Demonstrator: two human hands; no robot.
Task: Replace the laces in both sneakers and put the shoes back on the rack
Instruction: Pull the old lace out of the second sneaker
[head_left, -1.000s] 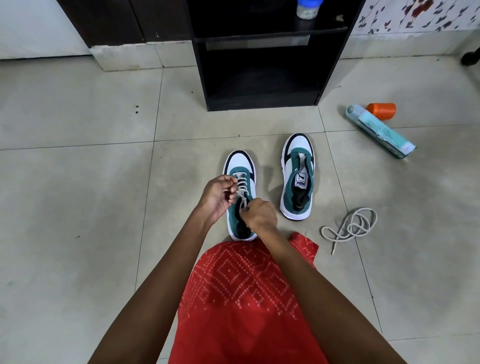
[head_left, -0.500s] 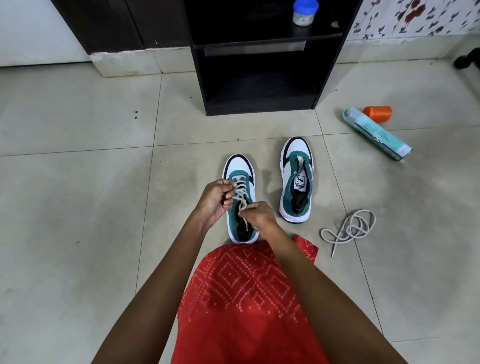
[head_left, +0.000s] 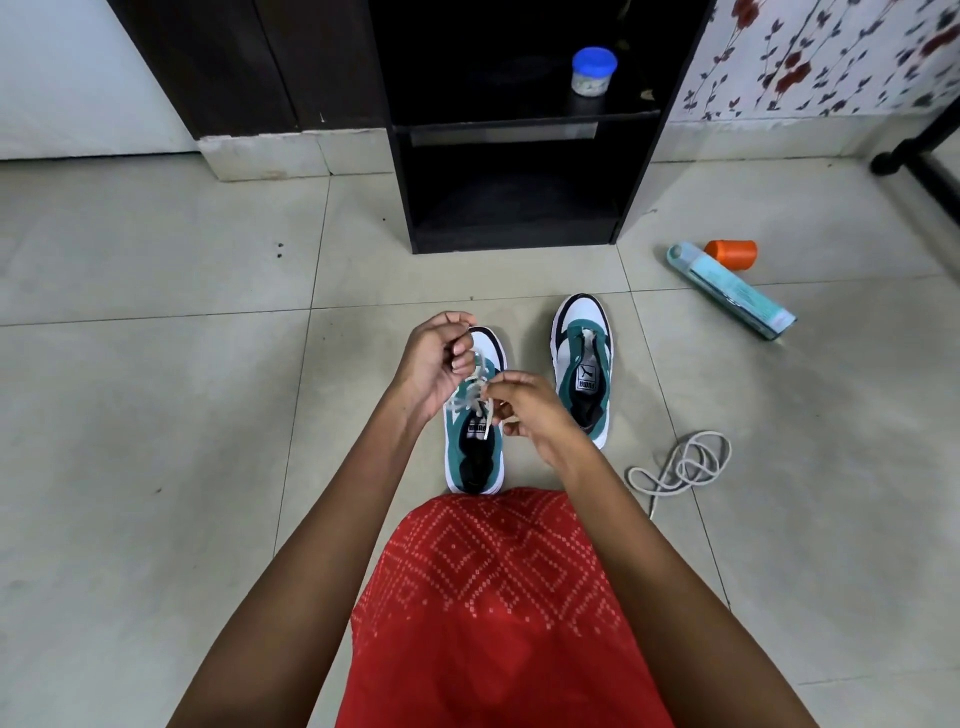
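Note:
Two green-and-white sneakers stand on the tiled floor, toes pointing away from me. Above the left sneaker (head_left: 474, 457), my left hand (head_left: 434, 364) pinches one end of its whitish lace (head_left: 470, 397), and my right hand (head_left: 524, 408) pinches the other end close to the tongue. The lace runs through the upper eyelets between both hands. The right sneaker (head_left: 583, 364) stands alone with no lace in it. A loose whitish lace (head_left: 680, 465) lies coiled on the floor to its right. The black rack (head_left: 511, 223) stands beyond the shoes, its lower shelf empty.
A small jar with a blue lid (head_left: 593, 70) sits on the rack's upper shelf. A long teal box (head_left: 732, 291) and an orange cap (head_left: 731, 253) lie on the floor at the right. A black furniture leg (head_left: 914, 161) shows far right. My red garment (head_left: 493, 597) covers the foreground.
Both hands have risen a little from the left sneaker, the left hand moving toward the toe, pulling the lace ends up. The camera has tilted up, showing more of the rack.

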